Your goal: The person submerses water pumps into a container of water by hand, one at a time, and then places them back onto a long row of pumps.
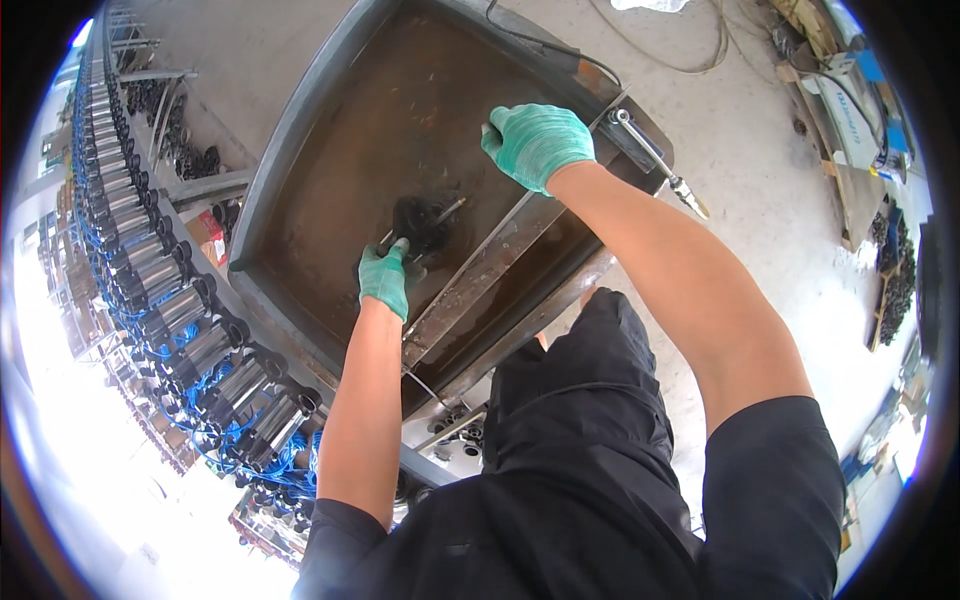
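Grey floor [745, 115] surrounds a tub [290, 126] of brown water [400, 115].

Gloves [545, 143] look matt cloth, the crossbar [487, 280] metal.

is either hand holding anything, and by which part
The green-gloved left hand holds a black, irregularly shaped part at its near edge. Whether the curled, green-gloved right hand holds anything cannot be told.
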A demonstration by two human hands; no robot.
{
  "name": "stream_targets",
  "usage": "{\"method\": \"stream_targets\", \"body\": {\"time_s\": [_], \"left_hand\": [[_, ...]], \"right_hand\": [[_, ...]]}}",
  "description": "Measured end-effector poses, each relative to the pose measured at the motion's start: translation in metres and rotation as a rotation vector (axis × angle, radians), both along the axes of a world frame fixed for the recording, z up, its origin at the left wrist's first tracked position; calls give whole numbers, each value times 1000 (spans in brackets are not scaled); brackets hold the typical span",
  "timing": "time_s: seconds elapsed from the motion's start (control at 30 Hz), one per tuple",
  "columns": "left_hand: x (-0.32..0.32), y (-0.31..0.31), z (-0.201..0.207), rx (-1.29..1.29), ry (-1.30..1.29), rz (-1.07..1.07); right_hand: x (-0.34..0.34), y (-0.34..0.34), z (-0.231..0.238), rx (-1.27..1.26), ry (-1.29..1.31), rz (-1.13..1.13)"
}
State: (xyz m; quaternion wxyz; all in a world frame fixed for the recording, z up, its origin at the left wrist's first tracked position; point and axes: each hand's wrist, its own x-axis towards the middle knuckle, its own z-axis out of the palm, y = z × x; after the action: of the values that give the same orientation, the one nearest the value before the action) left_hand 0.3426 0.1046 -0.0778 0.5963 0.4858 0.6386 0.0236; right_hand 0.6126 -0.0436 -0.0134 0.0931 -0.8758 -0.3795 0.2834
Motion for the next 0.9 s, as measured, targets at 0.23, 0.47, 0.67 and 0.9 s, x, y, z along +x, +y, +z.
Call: {"method": "stream_targets", "body": {"time_s": [0.23, 0.47, 0.67, 0.9], "left_hand": [[-12, -13, 6, 53, -7, 13], [-22, -17, 1, 108, -18, 3], [-24, -18, -7, 144, 16, -20], [-21, -19, -5, 125, -28, -16]], "right_hand": [[1, -1, -2, 20, -10, -5], [0, -1, 1, 5, 4, 2], [-2, 0, -2, 38, -18, -13], [1, 0, 5, -6, 20, 4]]}}
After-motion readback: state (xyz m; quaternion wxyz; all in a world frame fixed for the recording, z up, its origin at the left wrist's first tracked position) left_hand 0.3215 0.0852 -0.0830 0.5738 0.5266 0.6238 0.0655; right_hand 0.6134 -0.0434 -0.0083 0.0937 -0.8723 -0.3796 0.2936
